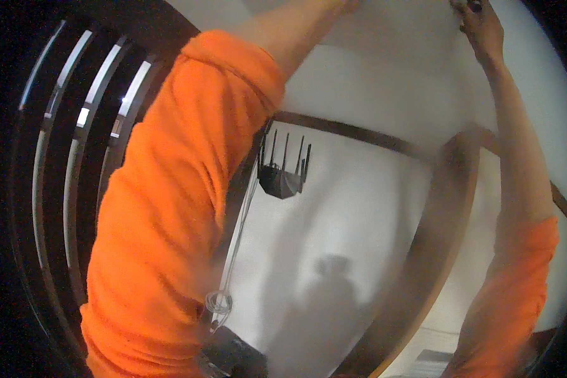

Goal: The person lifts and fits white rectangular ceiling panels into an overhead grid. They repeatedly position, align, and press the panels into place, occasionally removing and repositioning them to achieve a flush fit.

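Observation:
Both my arms, in orange sleeves, are raised toward the white ceiling (397, 82). My left hand (346, 5) is mostly cut off by the top edge, so its fingers and anything in them are hidden. At the top right, my right hand (482, 28) has its fingers curled round a small dark object (475, 6) against the pale surface; what exactly it is, I cannot make out.
A black multi-antenna router (280, 179) hangs on the white wall, with a coiled pale cable (219, 302) below it. Dark wooden beams (447, 189) frame the wall. Slatted dark panels (75, 164) stand at left. A dark object (233, 356) sits low in the middle.

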The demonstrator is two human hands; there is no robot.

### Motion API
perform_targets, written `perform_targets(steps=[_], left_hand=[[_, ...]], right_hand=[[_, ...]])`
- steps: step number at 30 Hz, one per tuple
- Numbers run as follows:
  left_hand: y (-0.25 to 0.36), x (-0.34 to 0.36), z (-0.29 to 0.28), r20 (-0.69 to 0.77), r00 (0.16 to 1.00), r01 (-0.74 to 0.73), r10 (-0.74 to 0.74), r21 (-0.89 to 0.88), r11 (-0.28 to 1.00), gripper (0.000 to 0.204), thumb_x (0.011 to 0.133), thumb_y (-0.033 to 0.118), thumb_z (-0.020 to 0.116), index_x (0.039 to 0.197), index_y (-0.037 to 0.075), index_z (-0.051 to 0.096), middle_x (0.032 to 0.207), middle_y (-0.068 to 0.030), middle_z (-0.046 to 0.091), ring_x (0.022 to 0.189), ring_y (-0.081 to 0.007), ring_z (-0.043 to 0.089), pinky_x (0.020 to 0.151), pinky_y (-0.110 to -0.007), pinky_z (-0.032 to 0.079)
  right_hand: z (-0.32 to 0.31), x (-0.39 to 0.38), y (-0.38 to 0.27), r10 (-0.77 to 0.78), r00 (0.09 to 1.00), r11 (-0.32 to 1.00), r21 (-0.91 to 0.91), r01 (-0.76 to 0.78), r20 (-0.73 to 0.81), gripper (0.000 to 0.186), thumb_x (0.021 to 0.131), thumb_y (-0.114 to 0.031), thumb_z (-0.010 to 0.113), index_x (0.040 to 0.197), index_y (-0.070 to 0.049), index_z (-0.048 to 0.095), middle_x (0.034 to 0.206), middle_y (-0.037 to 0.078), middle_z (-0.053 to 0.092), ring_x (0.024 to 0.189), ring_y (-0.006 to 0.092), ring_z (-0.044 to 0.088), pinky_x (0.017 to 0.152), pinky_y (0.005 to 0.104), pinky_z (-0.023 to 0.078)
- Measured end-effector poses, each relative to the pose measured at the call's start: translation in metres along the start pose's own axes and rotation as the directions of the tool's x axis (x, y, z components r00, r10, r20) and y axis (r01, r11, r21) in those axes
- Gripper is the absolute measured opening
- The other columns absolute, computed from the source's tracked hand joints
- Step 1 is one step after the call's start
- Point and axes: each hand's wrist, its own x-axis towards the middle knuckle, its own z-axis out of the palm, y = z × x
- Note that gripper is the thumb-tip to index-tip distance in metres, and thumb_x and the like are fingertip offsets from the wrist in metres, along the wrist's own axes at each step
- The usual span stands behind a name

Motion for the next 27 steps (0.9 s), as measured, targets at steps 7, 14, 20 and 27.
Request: perform_targets(steps=[7, 14, 20, 27], left_hand=[[0.0, 0.008, -0.002, 0.04, 0.999, 0.01, -0.006, -0.083, 0.996, 0.136, 0.077, 0.058, 0.081, 0.16, 0.006, -0.013, 0.17, -0.0243, -0.001, 0.156, -0.0445, 0.009, 0.125, -0.055, 0.02], [0.007, 0.013, -0.006, 0.031, 0.999, 0.028, -0.024, -0.125, 0.992, 0.135, 0.077, 0.055, 0.082, 0.161, 0.007, -0.013, 0.17, -0.024, -0.001, 0.156, -0.0451, 0.01, 0.125, -0.055, 0.02], [-0.003, 0.016, 0.006, 0.041, 0.998, 0.057, -0.051, -0.179, 0.982, 0.135, 0.076, 0.052, 0.084, 0.161, 0.009, -0.012, 0.17, -0.0238, -0.001, 0.156, -0.0455, 0.01, 0.125, -0.056, 0.02], [0.013, 0.016, 0.018, 0.068, 0.997, 0.038, -0.027, -0.164, 0.986, 0.135, 0.076, 0.049, 0.085, 0.162, 0.01, -0.012, 0.17, -0.0235, -0.001, 0.156, -0.046, 0.01, 0.125, -0.056, 0.02]], right_hand=[[0.039, -0.001, 0.008, -0.053, 0.997, 0.99, 0.131, 0.045, 0.057, 0.033, 0.092, -0.013, 0.071, 0.121, 0.0, 0.062, 0.111, 0.017, 0.07, 0.102, 0.0276, 0.065, 0.092, 0.0387, 0.053], [0.034, -0.01, 0.008, -0.002, 0.97, 0.921, 0.379, -0.093, 0.241, 0.041, 0.091, -0.004, 0.066, 0.131, 0.002, 0.058, 0.117, 0.017, 0.066, 0.107, 0.026, 0.063, 0.096, 0.0365, 0.05], [0.01, -0.034, 0.009, 0.054, 0.971, 0.982, 0.163, -0.094, 0.233, 0.047, 0.093, -0.004, 0.063, 0.138, 0.002, 0.055, 0.13, 0.019, 0.065, 0.122, 0.031, 0.062, 0.103, 0.039, 0.049], [0.018, -0.021, 0.039, -0.032, 0.993, 0.997, 0.075, 0.023, 0.116, 0.048, 0.086, -0.02, 0.071, 0.131, -0.005, 0.063, 0.124, 0.018, 0.071, 0.117, 0.0337, 0.067, 0.102, 0.0423, 0.051]])
